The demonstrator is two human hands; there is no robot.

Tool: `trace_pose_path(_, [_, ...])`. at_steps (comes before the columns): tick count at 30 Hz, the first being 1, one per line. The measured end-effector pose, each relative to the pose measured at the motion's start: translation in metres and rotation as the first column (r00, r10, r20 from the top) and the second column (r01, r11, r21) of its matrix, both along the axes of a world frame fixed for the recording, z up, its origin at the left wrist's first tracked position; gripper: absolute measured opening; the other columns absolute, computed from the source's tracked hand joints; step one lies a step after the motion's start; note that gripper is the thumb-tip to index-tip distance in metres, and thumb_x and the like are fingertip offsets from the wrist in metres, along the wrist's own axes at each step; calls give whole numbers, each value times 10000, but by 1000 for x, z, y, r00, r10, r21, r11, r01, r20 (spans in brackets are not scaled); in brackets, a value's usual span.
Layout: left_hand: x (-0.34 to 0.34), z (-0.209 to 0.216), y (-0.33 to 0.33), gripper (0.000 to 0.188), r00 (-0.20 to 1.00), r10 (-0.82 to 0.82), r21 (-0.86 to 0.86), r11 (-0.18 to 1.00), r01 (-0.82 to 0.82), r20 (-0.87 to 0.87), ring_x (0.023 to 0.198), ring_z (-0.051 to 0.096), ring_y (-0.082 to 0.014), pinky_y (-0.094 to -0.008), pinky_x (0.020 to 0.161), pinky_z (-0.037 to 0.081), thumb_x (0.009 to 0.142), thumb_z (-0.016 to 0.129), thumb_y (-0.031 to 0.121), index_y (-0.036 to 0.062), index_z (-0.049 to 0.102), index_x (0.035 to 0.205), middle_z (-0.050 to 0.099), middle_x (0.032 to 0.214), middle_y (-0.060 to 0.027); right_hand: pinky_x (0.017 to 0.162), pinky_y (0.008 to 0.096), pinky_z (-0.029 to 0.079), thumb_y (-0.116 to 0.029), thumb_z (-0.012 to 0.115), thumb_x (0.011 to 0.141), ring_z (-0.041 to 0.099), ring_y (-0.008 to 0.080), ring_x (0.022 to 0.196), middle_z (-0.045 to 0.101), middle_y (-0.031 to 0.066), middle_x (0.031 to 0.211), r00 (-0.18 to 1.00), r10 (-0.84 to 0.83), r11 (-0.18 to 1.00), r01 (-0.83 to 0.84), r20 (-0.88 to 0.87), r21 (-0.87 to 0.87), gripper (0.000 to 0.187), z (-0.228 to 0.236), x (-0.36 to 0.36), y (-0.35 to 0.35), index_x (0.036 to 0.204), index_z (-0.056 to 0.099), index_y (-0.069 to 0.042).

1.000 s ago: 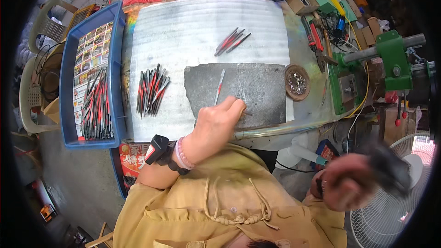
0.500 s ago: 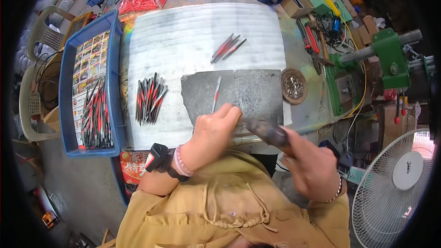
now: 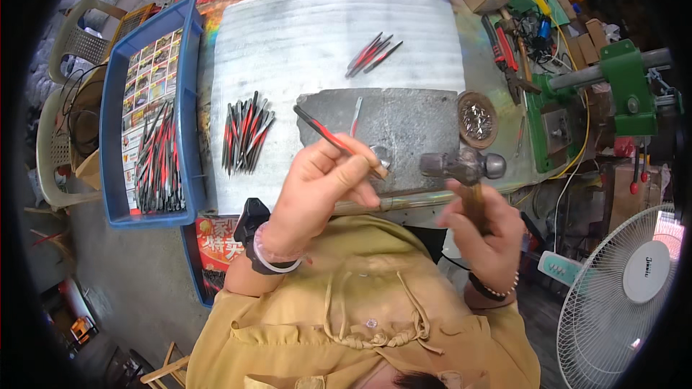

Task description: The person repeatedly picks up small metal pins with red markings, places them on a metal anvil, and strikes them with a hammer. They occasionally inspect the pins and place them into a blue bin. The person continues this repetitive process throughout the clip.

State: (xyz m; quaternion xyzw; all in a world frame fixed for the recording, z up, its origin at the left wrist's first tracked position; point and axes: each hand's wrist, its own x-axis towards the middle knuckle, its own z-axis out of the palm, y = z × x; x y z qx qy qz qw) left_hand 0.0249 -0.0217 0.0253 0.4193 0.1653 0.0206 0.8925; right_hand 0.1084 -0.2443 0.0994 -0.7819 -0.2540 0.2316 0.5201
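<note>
My left hand [image 3: 317, 184] pinches a slim black-and-red tool [image 3: 326, 134], raised at a slant over the dark stone slab [image 3: 425, 119]. Its lower end sticks out past my fingertips. My right hand [image 3: 490, 238] grips a ball-peen hammer [image 3: 455, 166] by its wooden handle, with the metal head held up near the slab's right front corner, apart from the tool. On the slab lies a thin silver-and-red piece [image 3: 357, 114], partly hidden behind my left hand. A small round shiny spot [image 3: 382, 153] shows beside my left fingers.
White foam sheet [image 3: 288, 36] bears a bundle of similar tools [image 3: 246, 133] and a few more [image 3: 373, 54]. A blue tray [image 3: 191, 108] of tools stands left. Right are a bowl [image 3: 478, 143] of small metal bits, pliers [image 3: 504, 50], a green press [image 3: 627, 86] and a fan [image 3: 645, 274].
My left hand has turned and lifted, bringing the black-and-red tool into sight above the slab. The hammer, blurred before, now shows its head upright further right. The whole view has shifted slightly.
</note>
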Motion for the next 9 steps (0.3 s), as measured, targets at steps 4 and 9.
trace_pose_path(4, [-5,6,5,181,998,44,-318,948,-32,33,652,664,-151,-265,601,589,990,560,187,10,564,1029,648,959,-142,589,198,457,-24,637,892,604,53,669,697,50,834,976,27,997,-11,-214,75,242,-33,-5,23,1125,606,31])
trace_pose_path(9, [-14,8,1,182,998,58,-302,952,-44,37,665,670,-165,-287,614,597,987,564,181,4,561,1030,643,968,-144,446,167,369,-31,614,903,506,15,527,691,71,824,961,91,979,-39,-259,201,207,-43,-7,44,1100,598,31])
